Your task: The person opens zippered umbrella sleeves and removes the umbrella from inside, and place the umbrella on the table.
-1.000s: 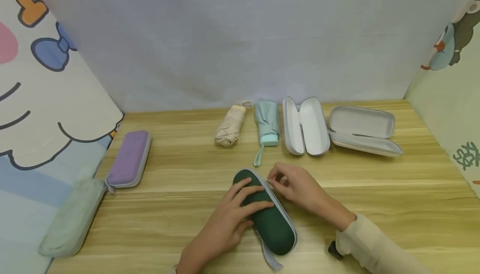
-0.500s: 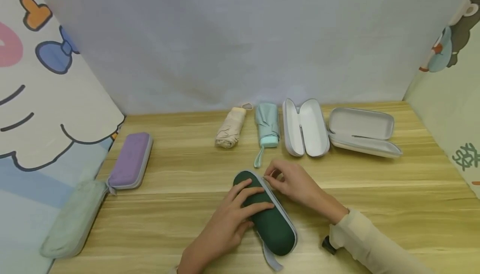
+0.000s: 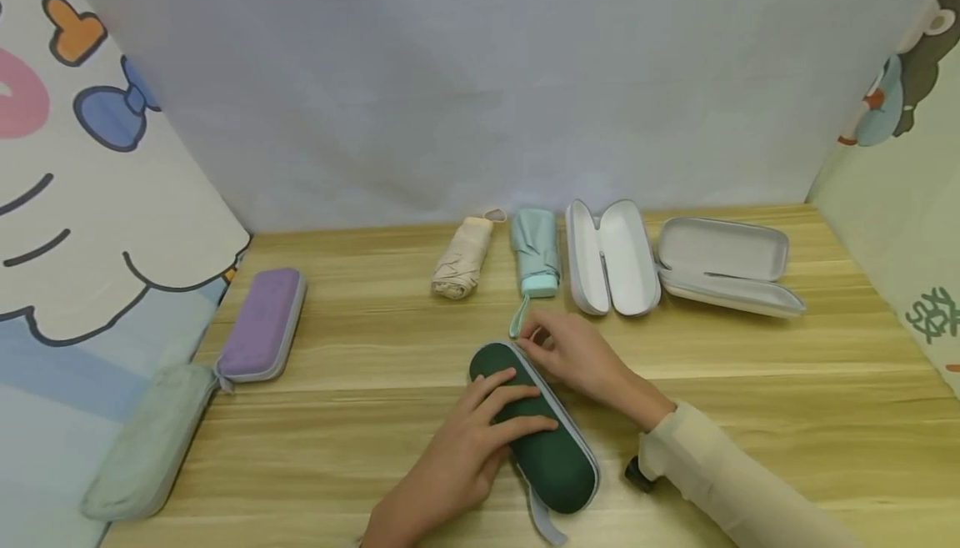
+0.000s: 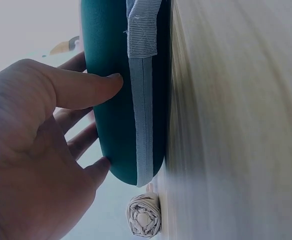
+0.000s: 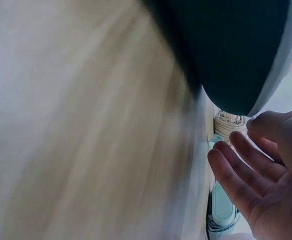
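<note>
Broadly, with the clock face centred on the dark green case in the head view: pale cloth backdrop (image 3: 450, 98) at far 12, striped wooden table (image 3: 360, 323) below, cartoon-printed panel (image 3: 105, 198) at 10, light green panel (image 3: 877, 214) at 2. Next, cream sleeve (image 3: 720, 469) reaching in from 4 o'clock. Then the cases: grey-lined case (image 3: 723, 249) lying open at 2; white-lined case (image 3: 630, 260), also open, just beside it at 1; dark green case (image 3: 553, 460) closed at the dial's centre, flat on the table, slanting from 11 towards 5; sage green case (image 3: 150, 439) at 9; purple case (image 3: 262, 323) near 10, both closed. Left hand (image 3: 472, 439) gripping the dark green case from 9 o'clock, fingers spread over the top, thumb pressed to the near side. Right hand (image 3: 577, 356) at 1, thumb and forefinger pinching at the far end of the zip seam (image 3: 562, 414), remaining fingers loosely bent; too small to tell about any tab between the tips. Smaller again: rolled beige umbrella (image 3: 462, 258) at 11, folded mint umbrella (image 3: 535, 252) at 12, its wrist loop just beside the right fingertips. Finally, grey strap (image 3: 543, 519) trailing at 6, dark little object (image 3: 640, 475) by the cuff at 4.
</note>
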`<state>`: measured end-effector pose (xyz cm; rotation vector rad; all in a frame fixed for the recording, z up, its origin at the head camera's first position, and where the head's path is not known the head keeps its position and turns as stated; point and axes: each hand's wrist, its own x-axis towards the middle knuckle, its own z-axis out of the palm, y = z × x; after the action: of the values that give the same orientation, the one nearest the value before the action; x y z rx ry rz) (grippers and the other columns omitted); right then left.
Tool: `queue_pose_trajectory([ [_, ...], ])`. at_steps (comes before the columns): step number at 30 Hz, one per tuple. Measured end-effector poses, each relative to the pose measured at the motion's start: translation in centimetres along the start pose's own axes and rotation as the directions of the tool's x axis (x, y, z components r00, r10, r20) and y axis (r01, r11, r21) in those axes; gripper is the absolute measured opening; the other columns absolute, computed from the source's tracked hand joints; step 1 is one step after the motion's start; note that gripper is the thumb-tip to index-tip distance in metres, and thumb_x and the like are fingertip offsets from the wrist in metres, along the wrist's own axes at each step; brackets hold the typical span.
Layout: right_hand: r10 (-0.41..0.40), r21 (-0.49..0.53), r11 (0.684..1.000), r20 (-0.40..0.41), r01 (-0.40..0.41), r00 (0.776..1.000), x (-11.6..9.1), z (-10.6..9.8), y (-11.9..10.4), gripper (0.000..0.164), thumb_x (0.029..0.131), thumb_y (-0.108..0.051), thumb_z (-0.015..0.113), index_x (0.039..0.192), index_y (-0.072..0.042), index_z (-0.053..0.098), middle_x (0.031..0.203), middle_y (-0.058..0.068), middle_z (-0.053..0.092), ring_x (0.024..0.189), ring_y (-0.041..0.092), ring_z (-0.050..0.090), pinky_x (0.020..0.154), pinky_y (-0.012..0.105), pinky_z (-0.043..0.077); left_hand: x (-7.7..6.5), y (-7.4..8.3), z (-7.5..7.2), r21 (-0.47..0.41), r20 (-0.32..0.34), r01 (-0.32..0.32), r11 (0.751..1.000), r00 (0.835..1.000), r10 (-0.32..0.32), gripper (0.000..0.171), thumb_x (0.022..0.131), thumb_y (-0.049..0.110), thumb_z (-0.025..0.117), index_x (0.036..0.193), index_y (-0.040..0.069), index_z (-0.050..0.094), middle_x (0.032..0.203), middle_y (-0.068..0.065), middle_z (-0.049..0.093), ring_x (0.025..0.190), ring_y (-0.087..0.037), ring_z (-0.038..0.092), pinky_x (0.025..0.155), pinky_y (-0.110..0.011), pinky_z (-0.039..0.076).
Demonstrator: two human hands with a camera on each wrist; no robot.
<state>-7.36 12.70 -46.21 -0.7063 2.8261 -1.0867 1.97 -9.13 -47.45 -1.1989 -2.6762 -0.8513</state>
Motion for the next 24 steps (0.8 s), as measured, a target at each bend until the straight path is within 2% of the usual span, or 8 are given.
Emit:
queue_pose_trajectory([
  [7, -0.011, 0.061, 0.998, 0.022, 0.009, 1.0, 0.9, 0.4, -0.1, 0.004, 0.101, -0.018, 0.069, 0.1, -0.015, 0.067, 0.105, 0.002, 0.072, 0.096, 0.02, 0.073, 0.081, 0.034, 0.06, 0.0, 0.0, -0.1, -0.004, -0.003, -0.011, 1.0, 1.0, 0.011, 0.055, 0.098, 0.004, 0.068, 0.139, 0.04, 0.063, 0.152, 0.006, 0.053, 0.155, -0.026, 0.034, 0.121, -0.062, 0.036],
  [16, 0.006, 0.084, 0.996, 0.061, -0.011, 0.998, 1.3, 0.7, 0.1, 0.006, 0.102, -0.02, 0.069, 0.101, -0.015, 0.068, 0.106, 0.003, 0.073, 0.094, 0.019, 0.074, 0.081, 0.032, 0.061, -0.1, 0.2, -0.1, -0.021, -0.002, 0.008, 1.0, 1.0, -0.008, 0.057, 0.098, -0.001, 0.064, 0.138, 0.039, 0.064, 0.153, 0.005, 0.052, 0.155, -0.026, 0.033, 0.119, -0.065, 0.036],
  [24, 0.066, 0.049, 0.997, -0.004, -0.066, 0.998, 0.2, 0.4, 0.5, 0.006, 0.101, -0.022, 0.069, 0.099, -0.016, 0.07, 0.103, 0.003, 0.077, 0.092, 0.018, 0.075, 0.079, 0.035, 0.06, -0.1, 0.4, 0.1, -0.072, 0.032, 0.051, 0.996, 0.998, -0.049, 0.07, 0.083, -0.02, 0.054, 0.128, 0.032, 0.066, 0.153, 0.005, 0.051, 0.158, -0.022, 0.03, 0.124, -0.064, 0.029],
])
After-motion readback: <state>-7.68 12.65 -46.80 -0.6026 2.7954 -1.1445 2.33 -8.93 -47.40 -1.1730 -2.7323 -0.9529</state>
